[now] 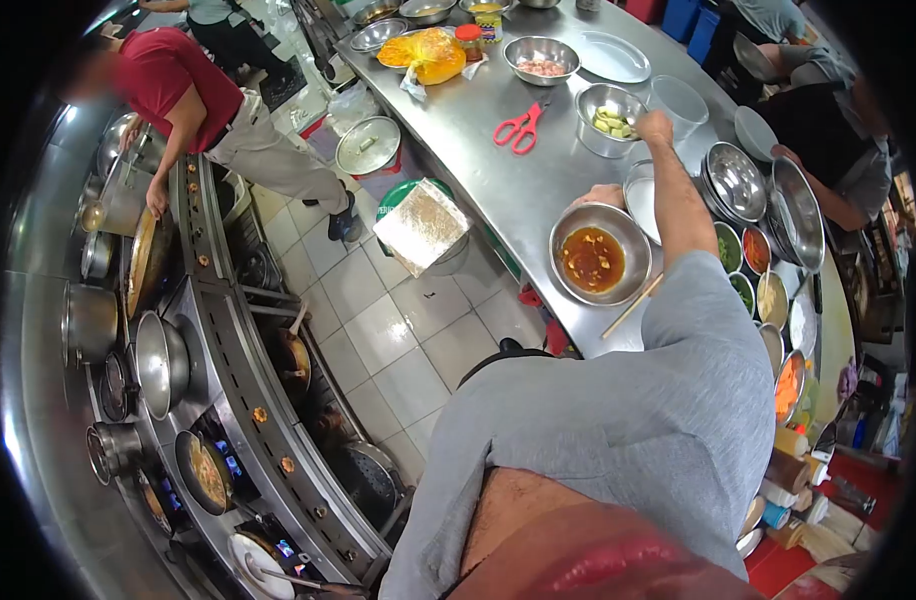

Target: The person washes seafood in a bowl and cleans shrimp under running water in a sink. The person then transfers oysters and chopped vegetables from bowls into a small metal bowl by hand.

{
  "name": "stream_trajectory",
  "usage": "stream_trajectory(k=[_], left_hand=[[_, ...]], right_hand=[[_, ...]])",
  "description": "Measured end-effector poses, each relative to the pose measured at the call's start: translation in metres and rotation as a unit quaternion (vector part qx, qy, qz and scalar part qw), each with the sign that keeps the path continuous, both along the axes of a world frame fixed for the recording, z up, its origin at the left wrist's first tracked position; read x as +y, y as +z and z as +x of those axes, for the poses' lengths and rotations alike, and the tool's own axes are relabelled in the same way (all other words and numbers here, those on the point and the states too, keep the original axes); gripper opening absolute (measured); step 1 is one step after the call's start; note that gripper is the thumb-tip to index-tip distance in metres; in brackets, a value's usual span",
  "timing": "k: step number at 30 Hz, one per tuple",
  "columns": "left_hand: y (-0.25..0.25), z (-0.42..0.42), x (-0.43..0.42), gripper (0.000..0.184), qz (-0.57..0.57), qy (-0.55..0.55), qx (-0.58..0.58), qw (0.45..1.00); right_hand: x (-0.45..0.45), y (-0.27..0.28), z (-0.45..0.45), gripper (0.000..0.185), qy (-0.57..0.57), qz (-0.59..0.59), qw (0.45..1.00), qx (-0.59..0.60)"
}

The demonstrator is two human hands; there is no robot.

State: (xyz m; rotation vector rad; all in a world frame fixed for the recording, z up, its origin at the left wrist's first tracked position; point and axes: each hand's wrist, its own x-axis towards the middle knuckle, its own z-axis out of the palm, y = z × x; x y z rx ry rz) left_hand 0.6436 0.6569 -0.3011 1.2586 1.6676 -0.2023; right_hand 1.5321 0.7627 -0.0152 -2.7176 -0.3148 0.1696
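My right arm reaches across the steel table, and my right hand (656,128) is closed at the rim of a metal bowl (604,146) holding pale green cut pieces (614,123). What its fingers grip is hidden. Nearer me is a second metal bowl (560,262) with brown sauce (592,260) and small bits in it. My left hand (606,195) is at the far rim of this sauce bowl and appears to grip it; its forearm is mostly hidden. Chopsticks (633,306) lie beside the sauce bowl. A white plate (638,200) is partly covered by my right arm.
Red scissors (519,130), a bowl of raw meat (542,68) and an oval plate (615,57) are farther along the table. Stacked metal bowls (735,182) stand right. A co-worker in red (173,85) works at the stove (228,370). A foil-covered bin (423,228) is on the floor.
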Motion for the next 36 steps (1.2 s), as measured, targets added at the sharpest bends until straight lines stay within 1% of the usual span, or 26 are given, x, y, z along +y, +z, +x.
stream_trajectory(k=[2,3,6,8,9,11,12,13,14,15,16,18,19,21,22,23,24,25,26,27,28,30,32,34,35,36], left_hand=[[0.010,0.015,0.020,0.023,0.004,0.045,-0.021,0.999],[0.015,0.023,0.032,0.023,0.002,0.080,-0.039,0.996],[0.026,0.046,0.071,0.023,0.007,0.235,-0.113,0.965],[0.036,0.060,0.091,0.022,0.030,0.262,-0.121,0.957],[0.040,0.067,0.095,0.022,0.042,0.265,-0.114,0.956],[0.053,0.076,0.101,0.023,0.072,0.244,-0.085,0.963],[0.060,0.080,0.100,0.023,0.079,0.274,-0.088,0.955],[0.067,0.082,0.099,0.024,0.088,0.265,-0.078,0.957],[0.071,0.083,0.095,0.024,0.096,0.255,-0.068,0.960],[0.069,0.083,0.092,0.024,0.101,0.279,-0.072,0.952],[0.068,0.080,0.086,0.025,0.106,0.259,-0.052,0.959],[0.051,0.066,0.073,0.028,0.101,0.224,-0.026,0.969],[0.036,0.057,0.063,0.030,0.090,0.212,-0.022,0.973],[0.023,0.047,0.045,0.037,0.150,0.120,0.022,0.981],[0.031,0.050,0.035,0.038,0.179,0.130,0.041,0.974],[0.041,0.053,0.025,0.036,0.217,0.130,0.055,0.966],[0.038,0.049,0.012,0.033,0.242,0.151,0.026,0.958],[0.046,0.048,0.002,0.031,0.269,0.144,0.062,0.950],[0.060,0.046,-0.011,0.030,0.276,0.176,0.048,0.944],[0.073,0.043,-0.027,0.029,0.277,0.206,0.043,0.937],[0.080,0.039,-0.045,0.028,0.293,0.244,0.044,0.923],[0.090,0.022,-0.091,0.027,0.309,0.299,0.052,0.901],[0.095,0.004,-0.141,0.026,0.329,0.353,0.038,0.875],[0.111,-0.014,-0.199,0.026,0.316,0.383,0.059,0.866],[0.122,-0.025,-0.230,0.026,0.324,0.395,0.054,0.858],[0.129,-0.034,-0.257,0.026,0.329,0.387,0.045,0.860]], right_hand=[[-0.002,0.006,-0.001,0.033,-0.043,0.043,0.998,0.008],[-0.002,0.011,-0.005,0.030,-0.059,0.053,0.997,-0.024],[-0.010,0.010,0.004,0.026,0.008,0.014,0.994,-0.104],[-0.013,-0.004,0.026,0.026,0.049,0.038,0.986,-0.157],[-0.013,-0.004,0.030,0.029,0.044,0.053,0.982,-0.175],[-0.016,-0.015,0.066,0.034,0.106,0.049,0.980,-0.162],[-0.017,-0.003,0.062,0.036,0.062,0.047,0.982,-0.171],[-0.021,-0.005,0.075,0.037,0.028,0.069,0.981,-0.178],[-0.026,-0.028,0.117,0.036,0.021,0.197,0.971,-0.134],[-0.029,0.007,0.088,0.036,0.028,0.265,0.959,-0.092],[-0.026,0.026,0.076,0.027,0.009,0.299,0.950,-0.093],[-0.012,0.043,0.078,0.015,0.070,0.429,0.900,-0.026],[-0.006,0.064,0.061,0.012,0.115,0.399,0.909,-0.025],[0.015,0.108,0.021,0.013,0.236,0.344,0.909,0.007],[0.026,0.144,-0.039,0.012,0.301,0.336,0.892,0.030],[0.043,0.151,-0.053,0.012,0.372,0.306,0.876,0.032],[0.062,0.153,-0.074,0.012,0.436,0.347,0.829,0.057],[0.078,0.163,-0.098,0.014,0.510,0.276,0.813,0.058],[0.095,0.159,-0.129,0.017,0.546,0.309,0.775,0.074],[0.102,0.166,-0.177,0.020,0.600,0.281,0.740,0.115],[0.094,0.177,-0.244,0.024,0.610,0.266,0.729,0.159],[0.103,0.164,-0.324,0.027,0.727,0.198,0.632,0.182],[0.077,0.150,-0.430,0.027,0.766,0.176,0.563,0.255],[0.053,0.117,-0.519,0.026,0.823,0.133,0.499,0.235],[0.019,0.111,-0.575,0.026,0.833,0.142,0.428,0.321],[-0.012,0.107,-0.622,0.029,0.826,0.081,0.426,0.359]])
